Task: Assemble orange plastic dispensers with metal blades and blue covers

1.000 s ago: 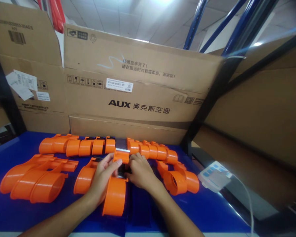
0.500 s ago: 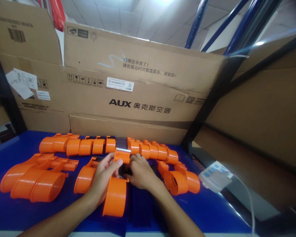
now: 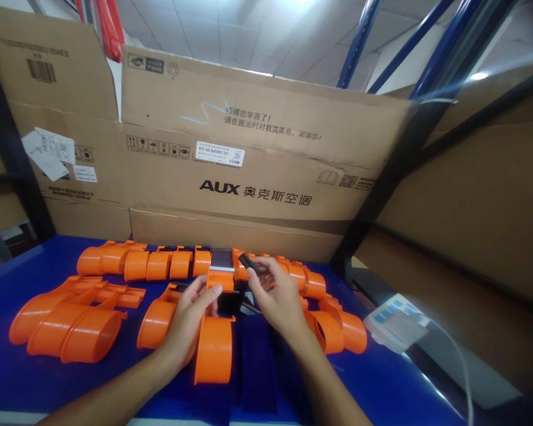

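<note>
My left hand point(image 3: 190, 316) grips an orange tape dispenser point(image 3: 214, 349), its serrated metal edge pointing away and its round part toward me. A small black piece point(image 3: 249, 263) is pinched between the fingers of my right hand point(image 3: 275, 293), just right of the dispenser's toothed end. Something dark lies between the two hands, partly hidden. More orange dispensers point(image 3: 91, 334) lie at the left, and others point(image 3: 353, 331) are at the right, partly behind my right hand.
A row of orange dispensers point(image 3: 159, 265) runs along the back of the blue table point(image 3: 160, 387). Behind it stands a cardboard panel point(image 3: 169, 183). A white and blue box point(image 3: 397, 322) with a cable sits at the right, near a black rack post point(image 3: 377, 177).
My right hand has risen and moved right, away from the dispenser, and the black piece now shows in its fingers. The whole view has shifted slightly.
</note>
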Demonstrator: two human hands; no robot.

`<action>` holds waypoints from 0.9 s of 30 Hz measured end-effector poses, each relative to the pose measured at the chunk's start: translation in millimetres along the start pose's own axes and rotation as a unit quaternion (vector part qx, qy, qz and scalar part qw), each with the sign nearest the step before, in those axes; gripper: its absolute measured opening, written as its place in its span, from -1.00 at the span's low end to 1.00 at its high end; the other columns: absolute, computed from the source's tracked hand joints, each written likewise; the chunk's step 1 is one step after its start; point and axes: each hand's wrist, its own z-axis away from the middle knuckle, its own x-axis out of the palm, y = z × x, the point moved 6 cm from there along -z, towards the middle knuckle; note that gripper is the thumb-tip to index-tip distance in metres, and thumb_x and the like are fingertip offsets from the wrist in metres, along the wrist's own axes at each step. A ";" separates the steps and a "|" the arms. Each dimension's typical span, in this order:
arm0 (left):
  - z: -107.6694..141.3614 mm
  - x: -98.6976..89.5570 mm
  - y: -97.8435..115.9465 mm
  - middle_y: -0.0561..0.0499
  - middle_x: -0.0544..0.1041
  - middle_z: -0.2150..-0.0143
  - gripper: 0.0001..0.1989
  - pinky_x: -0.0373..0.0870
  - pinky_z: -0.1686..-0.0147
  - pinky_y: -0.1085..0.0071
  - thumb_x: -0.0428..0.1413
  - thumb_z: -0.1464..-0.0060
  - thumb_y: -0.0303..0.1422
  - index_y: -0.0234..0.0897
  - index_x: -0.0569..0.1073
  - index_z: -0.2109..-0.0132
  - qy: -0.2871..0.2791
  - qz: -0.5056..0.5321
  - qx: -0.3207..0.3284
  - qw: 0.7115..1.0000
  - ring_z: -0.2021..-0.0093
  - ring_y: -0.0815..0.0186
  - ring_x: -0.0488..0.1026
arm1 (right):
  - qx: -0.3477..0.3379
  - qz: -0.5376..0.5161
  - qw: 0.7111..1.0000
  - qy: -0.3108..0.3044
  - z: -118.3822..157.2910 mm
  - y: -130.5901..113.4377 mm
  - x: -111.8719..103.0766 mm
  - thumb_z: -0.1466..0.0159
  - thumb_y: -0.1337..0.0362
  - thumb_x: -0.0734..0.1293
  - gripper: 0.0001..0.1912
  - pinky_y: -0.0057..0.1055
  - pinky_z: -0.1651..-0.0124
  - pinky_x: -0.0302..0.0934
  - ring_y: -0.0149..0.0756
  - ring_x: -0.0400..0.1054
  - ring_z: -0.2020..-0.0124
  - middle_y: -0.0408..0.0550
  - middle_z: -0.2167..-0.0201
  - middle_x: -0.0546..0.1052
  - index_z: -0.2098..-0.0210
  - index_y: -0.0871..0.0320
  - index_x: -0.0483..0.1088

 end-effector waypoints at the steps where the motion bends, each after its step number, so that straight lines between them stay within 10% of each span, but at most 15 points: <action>1: -0.2 0.7 0.0 0.17 0.38 0.47 -0.63 0.27 0.48 0.56 0.38 0.00 -0.18 -0.22 0.45 0.15 -0.004 0.004 0.000 1.000 0.50 0.46 0.26 | -0.024 -0.006 1.000 0.017 0.7 -4.4 -3.5 -0.41 0.17 0.32 -0.79 -0.35 0.32 0.31 -0.25 0.44 0.38 -0.05 0.30 0.58 0.02 0.09 0.45; 11: -0.2 1.7 -2.0 0.16 0.44 0.44 -0.64 0.31 0.48 0.57 0.38 0.00 -0.25 -0.24 0.48 0.10 -0.033 -0.015 0.009 0.999 0.51 0.47 0.31 | -0.172 -0.039 0.984 -0.023 10.3 -30.7 5.0 -0.39 0.36 0.34 -0.73 -0.13 -0.05 0.38 -0.13 0.47 0.01 0.03 0.04 0.58 -0.07 0.03 0.45; 27: 3.9 4.6 3.0 0.15 0.42 0.51 -0.68 0.30 0.47 0.53 0.38 0.08 -0.22 -0.24 0.49 0.23 -0.010 -0.018 -0.015 1.000 0.53 0.43 0.31 | -0.056 0.016 0.997 -0.056 -3.7 -0.8 -12.0 -0.44 0.23 0.28 -0.77 -0.10 -0.14 0.28 -0.11 0.44 0.02 0.05 0.07 0.57 -0.03 0.07 0.50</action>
